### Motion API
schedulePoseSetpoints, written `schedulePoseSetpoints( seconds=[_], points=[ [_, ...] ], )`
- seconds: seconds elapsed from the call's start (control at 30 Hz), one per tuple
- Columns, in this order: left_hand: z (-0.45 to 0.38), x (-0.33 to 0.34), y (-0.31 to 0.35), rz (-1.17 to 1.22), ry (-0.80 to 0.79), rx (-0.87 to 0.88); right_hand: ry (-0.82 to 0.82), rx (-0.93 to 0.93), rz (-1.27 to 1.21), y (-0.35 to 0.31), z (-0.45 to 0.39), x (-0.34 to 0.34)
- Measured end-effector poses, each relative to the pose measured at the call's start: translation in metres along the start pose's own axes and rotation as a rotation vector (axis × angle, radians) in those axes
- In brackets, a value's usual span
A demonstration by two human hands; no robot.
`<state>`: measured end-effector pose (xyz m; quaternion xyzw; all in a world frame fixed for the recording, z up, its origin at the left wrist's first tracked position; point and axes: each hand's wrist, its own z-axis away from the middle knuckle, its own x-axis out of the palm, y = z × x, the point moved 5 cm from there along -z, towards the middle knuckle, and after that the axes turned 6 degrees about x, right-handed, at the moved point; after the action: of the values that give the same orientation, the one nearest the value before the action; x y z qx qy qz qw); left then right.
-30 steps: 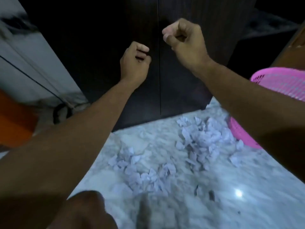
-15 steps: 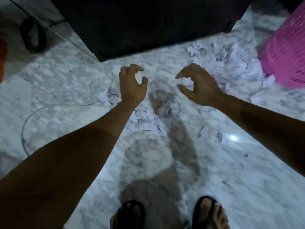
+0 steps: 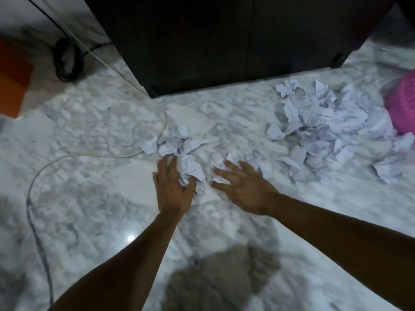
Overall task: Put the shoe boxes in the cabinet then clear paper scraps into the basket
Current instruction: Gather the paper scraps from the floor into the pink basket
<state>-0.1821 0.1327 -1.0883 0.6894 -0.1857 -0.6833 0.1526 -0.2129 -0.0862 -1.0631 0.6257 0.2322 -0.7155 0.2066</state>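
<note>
Torn white paper scraps lie in two heaps on the marble floor: a small heap (image 3: 179, 149) in the middle and a larger heap (image 3: 323, 129) to the right. My left hand (image 3: 173, 189) lies low on the near edge of the small heap, fingers straight, touching scraps. My right hand (image 3: 242, 189) is spread flat just right of it, fingertips on scraps. The dark cabinet (image 3: 224, 41) stands behind with both doors closed. The pink basket (image 3: 402, 102) shows at the right edge, beside the larger heap. No shoe box is in view.
A white cable (image 3: 134, 154) curves over the floor left of the small heap. A black coiled cord (image 3: 67, 61) lies by the cabinet's left side. An orange object (image 3: 11, 77) sits at the far left edge.
My hands left the closed cabinet doors, came down toward the floor, and went from curled above the scraps to spread flat on the small heap. The view dropped closer to the floor.
</note>
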Motion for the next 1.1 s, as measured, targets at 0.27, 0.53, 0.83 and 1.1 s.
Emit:
schedulePoseSetpoints(
  seconds=[0.27,0.53,0.83,1.1],
  points=[
    [-0.046,-0.027,0.047,0.049,0.407,-0.023,0.242,0.242,-0.226,0.064,0.048,-0.05],
    [-0.066,0.008,0.025,-0.075,0.019,0.053,0.436,0.623,-0.294,0.148,0.092,-0.061],
    [-0.049,0.038,0.105,0.134,0.068,0.196,0.541,1.139,-0.398,0.258,0.136,-0.054],
    [-0.066,0.071,0.146,0.017,-0.075,0.365,0.208,1.087,-0.476,0.245,0.069,-0.011]
  ],
)
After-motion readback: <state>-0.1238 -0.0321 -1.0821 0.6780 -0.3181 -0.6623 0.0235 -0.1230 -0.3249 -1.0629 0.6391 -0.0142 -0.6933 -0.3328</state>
